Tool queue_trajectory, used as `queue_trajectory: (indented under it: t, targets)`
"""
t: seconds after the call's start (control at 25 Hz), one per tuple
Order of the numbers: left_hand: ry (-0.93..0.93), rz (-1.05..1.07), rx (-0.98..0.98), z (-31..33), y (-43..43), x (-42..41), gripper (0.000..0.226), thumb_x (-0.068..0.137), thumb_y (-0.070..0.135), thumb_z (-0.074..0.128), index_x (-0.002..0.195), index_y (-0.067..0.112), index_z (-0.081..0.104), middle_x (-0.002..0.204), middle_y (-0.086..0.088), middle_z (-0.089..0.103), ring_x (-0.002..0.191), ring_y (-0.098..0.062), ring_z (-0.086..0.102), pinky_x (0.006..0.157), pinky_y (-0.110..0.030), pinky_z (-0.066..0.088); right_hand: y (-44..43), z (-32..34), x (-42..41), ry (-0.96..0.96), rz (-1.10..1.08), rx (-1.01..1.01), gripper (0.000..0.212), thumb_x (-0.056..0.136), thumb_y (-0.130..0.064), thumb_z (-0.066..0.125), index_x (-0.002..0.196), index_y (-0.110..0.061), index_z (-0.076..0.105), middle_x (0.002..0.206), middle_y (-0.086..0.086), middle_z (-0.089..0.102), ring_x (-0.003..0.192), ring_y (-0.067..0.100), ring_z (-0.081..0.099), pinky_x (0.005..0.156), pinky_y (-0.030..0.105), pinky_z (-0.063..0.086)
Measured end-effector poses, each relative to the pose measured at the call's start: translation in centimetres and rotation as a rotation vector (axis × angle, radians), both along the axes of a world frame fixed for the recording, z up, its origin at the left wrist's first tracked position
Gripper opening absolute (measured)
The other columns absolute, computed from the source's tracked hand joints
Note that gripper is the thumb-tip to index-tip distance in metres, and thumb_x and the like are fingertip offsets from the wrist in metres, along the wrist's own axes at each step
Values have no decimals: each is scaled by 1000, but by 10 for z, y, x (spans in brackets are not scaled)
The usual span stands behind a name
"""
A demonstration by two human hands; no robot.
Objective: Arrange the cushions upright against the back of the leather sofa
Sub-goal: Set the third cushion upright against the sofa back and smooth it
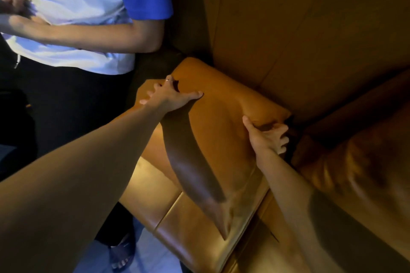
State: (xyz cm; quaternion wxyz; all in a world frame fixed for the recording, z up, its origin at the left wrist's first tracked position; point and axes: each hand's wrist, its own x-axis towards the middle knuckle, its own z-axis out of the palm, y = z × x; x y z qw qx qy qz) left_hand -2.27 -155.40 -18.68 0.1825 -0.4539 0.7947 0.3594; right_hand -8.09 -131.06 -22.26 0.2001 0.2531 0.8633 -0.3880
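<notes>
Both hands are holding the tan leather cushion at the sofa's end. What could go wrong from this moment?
1. The right hand pinches only the corner of the cushion, while the left hand seems to rest flat on top; smooth leather might slip and the cushion could tip forward onto the seat.
2. A second person stands close beside that sofa end; swinging the cushion left might bump them.

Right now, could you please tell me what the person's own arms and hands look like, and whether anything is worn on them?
Both forearms are bare as far as the frame shows, with no sleeves, gloves or watch in view. The left hand wears a thin, light-coloured ring on one finger. The right hand shows no ring or other jewellery, and its fingernails look short and plain.
</notes>
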Motion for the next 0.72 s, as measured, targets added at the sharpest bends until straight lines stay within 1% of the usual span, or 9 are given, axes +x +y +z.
queue_trajectory:
  t: [0.12, 0.2, 0.28, 0.36, 0.44, 0.48, 0.56, 0.64, 0.72]
  targets:
    - [44, 67, 80, -3, -4, 1, 154, 24, 98, 67, 156, 40, 11, 164, -9, 28, 146, -42, 32, 114, -65, 28, 3, -5, 3, -93, -135, -246, 122, 63, -54, 89, 153, -39, 10, 158, 12, 24, 139, 47, 32, 108, 65, 38]
    - [90, 116, 140, 2, 0, 6, 153, 25, 89, 76, 155, 39, 13, 162, -9, 31, 143, -42, 36, 113, -65, 30, 7, -2, 7, -195, -214, -421, 125, 62, -43, 92, 154, -41, 7, 156, 10, 30, 139, 46, 35, 107, 68, 38]
    - [150, 200, 191, 13, 7, 12, 145, 42, 76, 86, 159, 34, 11, 162, -10, 30, 142, -43, 37, 112, -64, 34, 15, 5, 11, -284, -258, -517, 117, 63, -35, 93, 151, -37, 16, 152, 10, 37, 138, 45, 37, 107, 67, 38]
    - [221, 309, 250, 20, 15, 16, 136, 51, 69, 88, 159, 24, 19, 157, -11, 39, 135, -41, 47, 107, -59, 44, 22, 19, 17, -311, -250, -577, 97, 65, -28, 92, 139, -31, 31, 140, 12, 48, 128, 44, 47, 103, 65, 43]
    - [316, 382, 329, 31, 27, 18, 134, 49, 70, 89, 156, 15, 30, 149, -10, 50, 126, -36, 57, 103, -53, 50, 30, 34, 22, -225, -245, -640, 77, 69, -16, 89, 123, -26, 35, 122, 12, 58, 112, 38, 57, 94, 58, 49]
    - [375, 396, 353, 37, 33, 18, 134, 47, 72, 89, 154, 14, 33, 146, -8, 53, 124, -33, 58, 103, -51, 50, 34, 41, 22, -151, -249, -678, 73, 71, -10, 88, 122, -23, 36, 118, 12, 61, 107, 34, 61, 93, 56, 51]
    - [497, 395, 365, 55, 47, 15, 136, 44, 75, 87, 153, 15, 33, 143, -3, 55, 125, -29, 58, 105, -48, 49, 42, 62, 19, 19, -230, -746, 82, 68, -3, 87, 131, -20, 38, 123, 12, 64, 105, 29, 67, 96, 56, 53]
    - [607, 385, 362, 77, 61, 5, 137, 43, 79, 83, 154, 19, 30, 143, -1, 54, 127, -26, 56, 108, -47, 46, 53, 87, 9, 171, -185, -741, 98, 62, -5, 91, 141, -25, 36, 131, 6, 62, 112, 25, 65, 100, 55, 51]
    - [705, 355, 346, 97, 71, -11, 121, 58, 75, 80, 154, 22, 28, 140, 4, 50, 125, -20, 52, 110, -40, 41, 64, 111, -4, 279, -142, -735, 103, 64, -2, 90, 145, -26, 32, 133, 2, 58, 117, 22, 60, 104, 49, 49]
